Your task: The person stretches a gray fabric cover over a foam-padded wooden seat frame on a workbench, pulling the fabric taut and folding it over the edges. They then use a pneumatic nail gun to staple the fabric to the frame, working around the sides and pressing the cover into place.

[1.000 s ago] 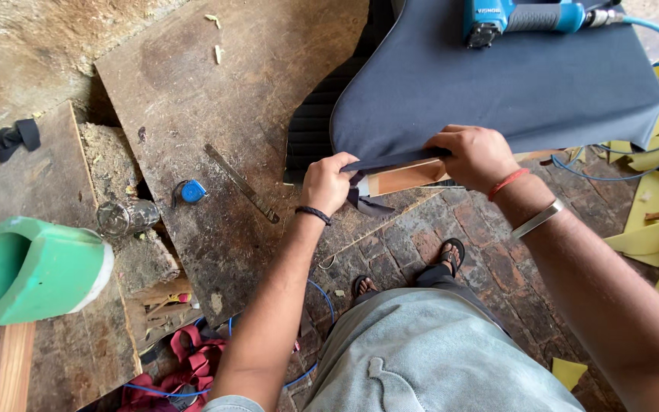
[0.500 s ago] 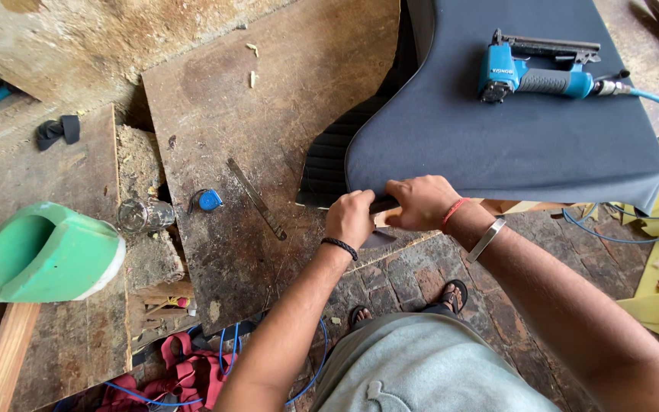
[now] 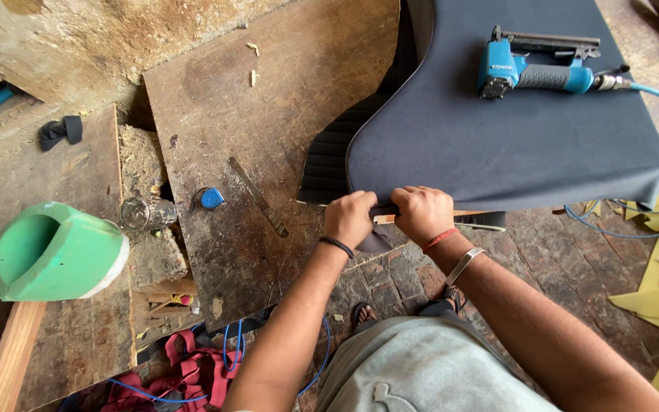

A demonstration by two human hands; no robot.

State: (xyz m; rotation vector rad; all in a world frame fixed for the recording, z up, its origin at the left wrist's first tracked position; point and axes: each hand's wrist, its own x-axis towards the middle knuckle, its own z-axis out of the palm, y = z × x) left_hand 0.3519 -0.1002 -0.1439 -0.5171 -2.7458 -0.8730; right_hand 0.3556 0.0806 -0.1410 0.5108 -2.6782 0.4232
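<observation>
Both hands (image 3: 387, 217) pinch fabric edge (image 3: 497, 152).

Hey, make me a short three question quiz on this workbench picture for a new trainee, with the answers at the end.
1. True or false: the blue staple gun lies on top of the dark fabric-covered panel.
2. Multiple choice: both hands grip what? A) the panel's near edge B) the green foam block C) the small blue cap
3. Fill in: the metal bracelet is on the ____ wrist.

Key
1. True; no hand touches it.
2. A. The left hand and right hand sit side by side on that edge.
3. Right; the left wrist has a black band.
</observation>
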